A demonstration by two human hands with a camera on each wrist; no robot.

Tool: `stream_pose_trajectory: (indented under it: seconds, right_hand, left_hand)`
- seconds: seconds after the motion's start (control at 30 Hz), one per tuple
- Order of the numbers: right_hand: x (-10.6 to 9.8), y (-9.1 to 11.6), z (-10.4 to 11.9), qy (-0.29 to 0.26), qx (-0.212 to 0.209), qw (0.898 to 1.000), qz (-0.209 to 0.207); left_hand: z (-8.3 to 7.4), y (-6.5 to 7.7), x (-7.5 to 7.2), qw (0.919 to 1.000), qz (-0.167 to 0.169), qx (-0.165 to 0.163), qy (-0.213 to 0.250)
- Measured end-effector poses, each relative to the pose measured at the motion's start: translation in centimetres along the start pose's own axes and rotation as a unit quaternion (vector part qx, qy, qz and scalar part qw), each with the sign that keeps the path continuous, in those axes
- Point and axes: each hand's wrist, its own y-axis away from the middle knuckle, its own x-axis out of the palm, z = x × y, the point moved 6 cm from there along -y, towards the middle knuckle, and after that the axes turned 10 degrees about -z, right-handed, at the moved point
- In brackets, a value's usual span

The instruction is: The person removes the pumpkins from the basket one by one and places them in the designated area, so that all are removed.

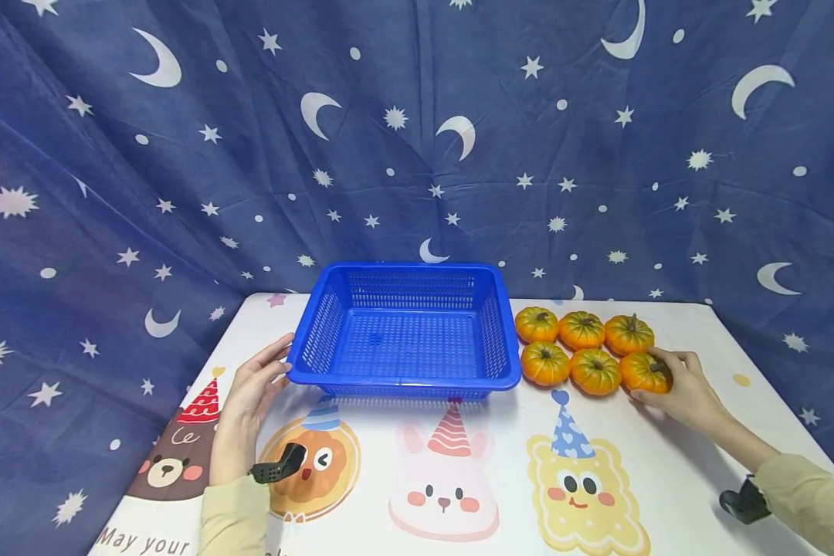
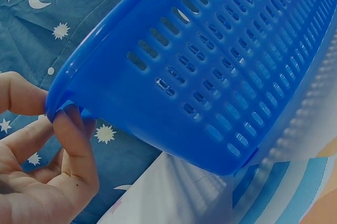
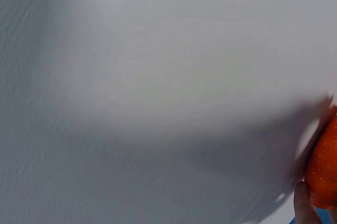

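A blue plastic basket [image 1: 406,384] with slotted walls stands at the middle back of the table, with nothing inside it. My left hand [image 1: 249,401] is at its front left corner. In the left wrist view, the fingers and thumb of the left hand [image 2: 63,155] pinch the basket's rim [image 2: 66,84]. Several small orange pumpkins sit in two rows just right of the basket. My right hand [image 1: 688,390] holds the front right pumpkin [image 1: 642,372] from its right side, thumb in front and fingers behind. Only part of this pumpkin [image 3: 324,169] shows in the right wrist view.
Beside the held pumpkin sits another pumpkin [image 1: 595,371], with a further pumpkin [image 1: 628,334] right behind it. A white tablecloth [image 1: 507,479] with cartoon prints covers the table. Behind the table hangs a dark blue curtain [image 1: 417,193] with moons and stars.
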Motion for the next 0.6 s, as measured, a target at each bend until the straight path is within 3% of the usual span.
stream_pose_trajectory:
  seconds: [0.33,0.6]
  right_hand:
    - [-0.13,0.02,-0.08,-0.010,-0.003,1.000,0.002]
    - [-0.94,-0.57,0.18,-0.005,-0.014,1.000,0.003]
  left_hand:
    - [-0.05,0.05,0.05,1.0000,0.000,-0.002,0.006]
    - [0.08,0.12,-0.43,0.9995,-0.027,-0.008,-0.014]
